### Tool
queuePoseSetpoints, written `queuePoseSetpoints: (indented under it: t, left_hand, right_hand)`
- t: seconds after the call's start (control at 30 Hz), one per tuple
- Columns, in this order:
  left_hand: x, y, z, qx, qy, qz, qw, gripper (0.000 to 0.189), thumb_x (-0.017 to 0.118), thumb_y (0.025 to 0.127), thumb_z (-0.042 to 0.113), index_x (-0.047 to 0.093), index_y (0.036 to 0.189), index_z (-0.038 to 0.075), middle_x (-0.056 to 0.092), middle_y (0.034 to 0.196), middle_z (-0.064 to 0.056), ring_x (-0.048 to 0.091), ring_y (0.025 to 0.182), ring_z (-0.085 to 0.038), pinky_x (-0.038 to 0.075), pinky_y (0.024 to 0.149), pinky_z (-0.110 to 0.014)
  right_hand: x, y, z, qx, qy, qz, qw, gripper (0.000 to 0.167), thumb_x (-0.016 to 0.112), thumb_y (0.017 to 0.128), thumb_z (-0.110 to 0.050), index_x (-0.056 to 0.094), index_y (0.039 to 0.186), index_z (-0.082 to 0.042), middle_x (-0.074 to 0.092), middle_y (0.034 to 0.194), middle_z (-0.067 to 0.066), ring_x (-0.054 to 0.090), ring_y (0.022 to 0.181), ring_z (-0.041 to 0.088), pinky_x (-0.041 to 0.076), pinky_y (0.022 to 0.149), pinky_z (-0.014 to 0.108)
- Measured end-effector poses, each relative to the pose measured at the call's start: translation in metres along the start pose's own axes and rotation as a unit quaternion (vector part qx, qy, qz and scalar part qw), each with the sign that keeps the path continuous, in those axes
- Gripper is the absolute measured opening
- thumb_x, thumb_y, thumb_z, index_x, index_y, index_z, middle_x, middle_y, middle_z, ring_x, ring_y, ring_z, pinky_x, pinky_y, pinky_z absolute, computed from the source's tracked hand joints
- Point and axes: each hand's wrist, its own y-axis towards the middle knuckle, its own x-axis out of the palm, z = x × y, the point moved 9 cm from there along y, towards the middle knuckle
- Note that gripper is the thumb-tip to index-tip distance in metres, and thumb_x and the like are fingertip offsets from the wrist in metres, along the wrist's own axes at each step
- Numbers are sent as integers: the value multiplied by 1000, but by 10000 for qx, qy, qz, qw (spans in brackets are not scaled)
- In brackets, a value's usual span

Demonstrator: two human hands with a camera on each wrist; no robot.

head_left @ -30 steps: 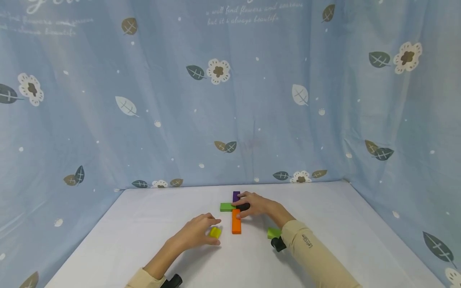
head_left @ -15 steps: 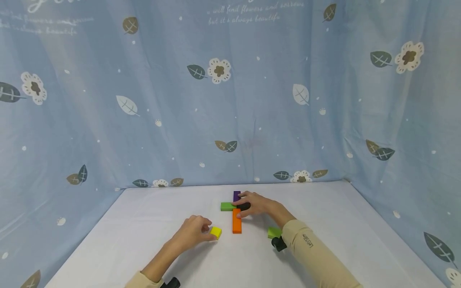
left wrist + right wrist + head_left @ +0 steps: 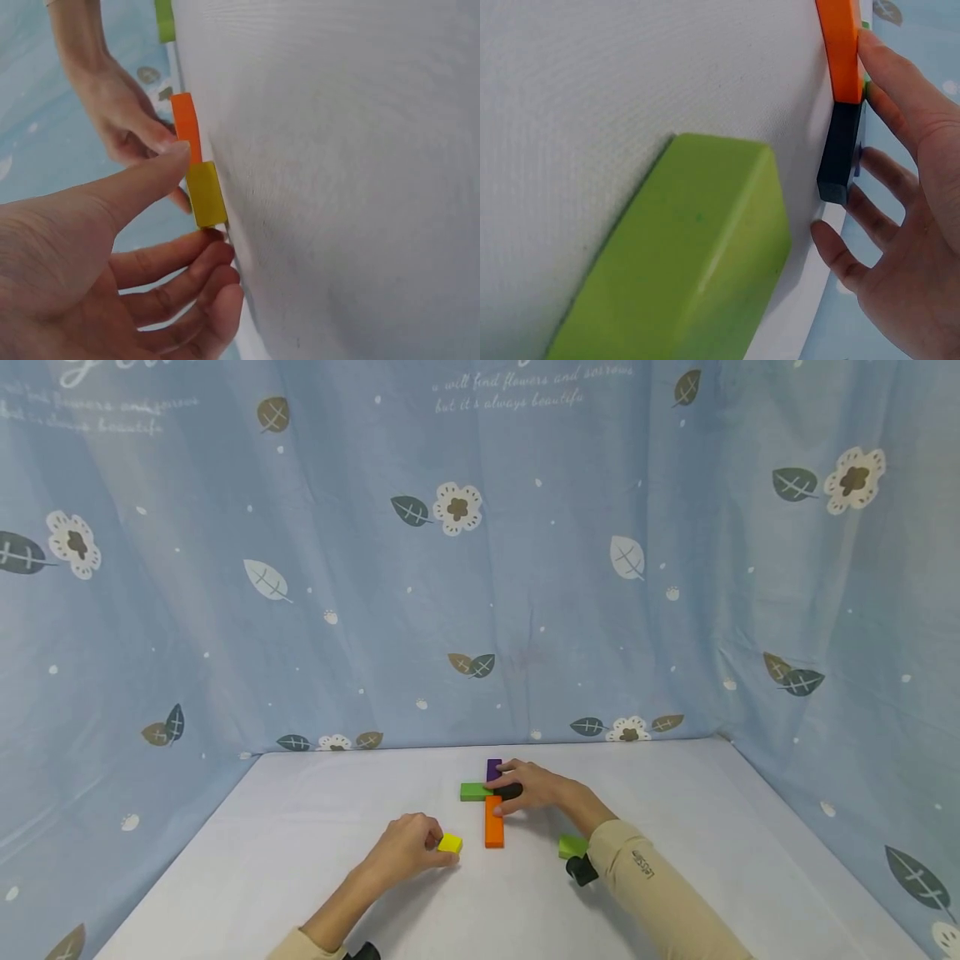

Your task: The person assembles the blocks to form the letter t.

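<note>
Yellow block point(image 3: 451, 843) lies pinched between thumb point(image 3: 154, 176) and curled fingers point(image 3: 176, 289) of the left hand point(image 3: 408, 847).

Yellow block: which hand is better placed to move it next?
Probably the left hand: it pinches the yellow block between thumb and fingertip, while the right hand is farther off, by the orange block.

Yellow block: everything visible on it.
The yellow block is short, plain and flat-faced, with straight edges; it looks like painted wood or plastic. The left hand pinches it from opposite sides. It is left of the orange block and apart from it, over the white table. Whether it rests there or is slightly raised is unclear.
</note>
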Motion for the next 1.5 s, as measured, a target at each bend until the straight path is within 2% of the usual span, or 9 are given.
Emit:
queuePoseSetpoints:
  t: [0.33, 0.67, 0.87, 1.17, 1.5]
  left_hand:
    - [-2, -1, 2, -10, 322, 317, 9990, 32, 83, 77, 35, 71, 84, 7, 59, 73, 2, 47, 66, -9, 41, 59, -21]
    - [-9, -6, 12, 267, 402, 589, 9971, 29, 83, 76, 31, 69, 74, 7, 57, 66, 4, 44, 62, -7, 38, 56, -20]
    - [-10, -6, 12, 273, 443, 616, 9967, 29, 83, 76, 32, 70, 74, 6, 57, 66, 4, 44, 61, -7, 38, 56, -20]
    - [-7, -3, 16, 242, 331, 439, 9982, 28, 82, 78, 31, 74, 79, 4, 58, 65, 6, 46, 60, -7, 39, 56, -19]
    - [-7, -1, 20, 383, 395, 540, 9970, 31, 82, 78, 32, 76, 84, 2, 65, 69, 3, 47, 59, -6, 43, 56, -17]
  right_hand:
    - [-1, -1, 1, 51, 40, -1, 10000, 53, 70, 86, -47, 57, 137, -38, 36, 157, 6, 35, 140, 37, 33, 110, 64]
    - [0, 1, 4, 59, 97, -1, 9999, 53, 71, 86, -46, 57, 137, -38, 35, 157, 6, 34, 140, 37, 33, 110, 64]
    - [1, 2, 4, 26, 72, 5, 10000, 53, 71, 86, -46, 57, 137, -39, 36, 156, 6, 35, 140, 37, 34, 110, 63]
    - [0, 0, 1, -8, 72, -13, 10000, 53, 70, 87, -45, 57, 138, -36, 35, 157, 8, 35, 139, 38, 33, 110, 64]
    - [0, 0, 2, 16, 105, -14, 9999, 53, 71, 87, -45, 57, 137, -36, 35, 156, 8, 35, 139, 38, 33, 110, 64]
